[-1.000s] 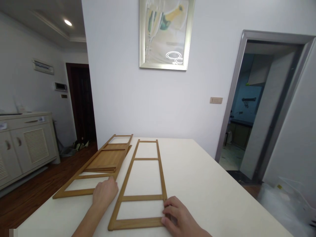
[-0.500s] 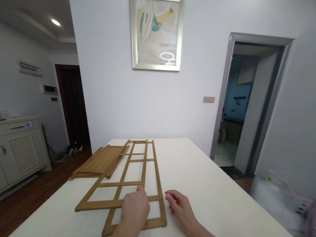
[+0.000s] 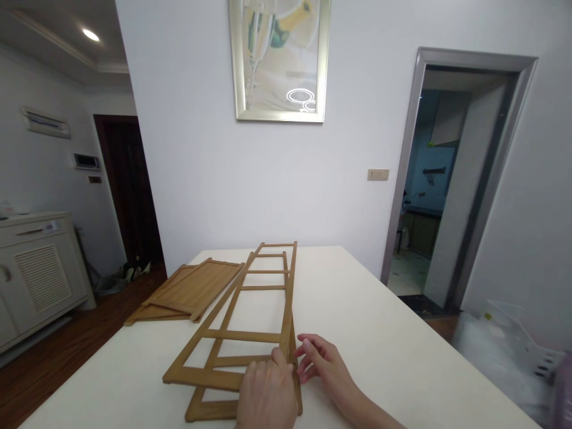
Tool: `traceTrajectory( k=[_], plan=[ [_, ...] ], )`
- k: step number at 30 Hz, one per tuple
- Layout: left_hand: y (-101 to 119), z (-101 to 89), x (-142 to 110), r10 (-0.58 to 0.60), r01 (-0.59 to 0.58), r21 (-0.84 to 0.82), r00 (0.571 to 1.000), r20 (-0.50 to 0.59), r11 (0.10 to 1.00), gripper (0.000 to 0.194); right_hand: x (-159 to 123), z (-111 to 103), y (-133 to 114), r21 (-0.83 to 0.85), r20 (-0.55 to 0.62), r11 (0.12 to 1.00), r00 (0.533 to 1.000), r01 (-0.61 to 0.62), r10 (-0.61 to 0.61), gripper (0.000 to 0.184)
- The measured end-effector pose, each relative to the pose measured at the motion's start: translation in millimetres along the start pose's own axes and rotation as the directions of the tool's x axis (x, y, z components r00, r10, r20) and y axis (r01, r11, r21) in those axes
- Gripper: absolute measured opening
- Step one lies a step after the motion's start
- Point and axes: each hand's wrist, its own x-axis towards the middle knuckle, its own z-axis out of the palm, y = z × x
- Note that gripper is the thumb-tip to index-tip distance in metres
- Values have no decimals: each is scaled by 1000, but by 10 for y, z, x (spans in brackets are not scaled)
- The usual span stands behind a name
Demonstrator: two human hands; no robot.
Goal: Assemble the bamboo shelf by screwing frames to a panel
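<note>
Two ladder-like wooden frames lie one over the other on the white table (image 3: 357, 310). My left hand (image 3: 268, 393) is closed on the near right part of the upper wooden frame (image 3: 241, 335), which sits skewed across the lower wooden frame (image 3: 212, 410). The far end of the upper one reaches past the lower one. Close to the right rails is my right hand (image 3: 328, 369), its fingers loosely bent and apart, holding nothing. Whether its fingertips touch a rail I cannot tell. Left of the frames lie overlapping flat wooden panels (image 3: 196, 289).
A white wall with a framed picture (image 3: 279, 116) rises behind the table. At the right are a doorway (image 3: 413, 179) and a white plastic-looking bundle (image 3: 485, 345) beside the table. A pale cabinet (image 3: 42, 274) stands at the left.
My left hand has moved right with the upper frame, whose far end has swung right over the lower frame. The top panel has shifted right and turned. My right hand stays near the rails.
</note>
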Motion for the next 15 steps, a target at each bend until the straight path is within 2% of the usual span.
traceTrajectory(
  k=[5,12,15],
  plan=[
    [172,189,-113,97,-102,-52,992,-84,993,17,-34,3,-118,145,78,989,997,-19,8,47],
    [201,382,-156,181,-206,-138,967,-178,969,28,-112,35,-196,364,-21,929,997,-67,80,40],
    [181,368,-132,242,-297,-183,931,-272,937,35,-87,-9,-214,429,-58,901,993,-73,107,40]
  ],
)
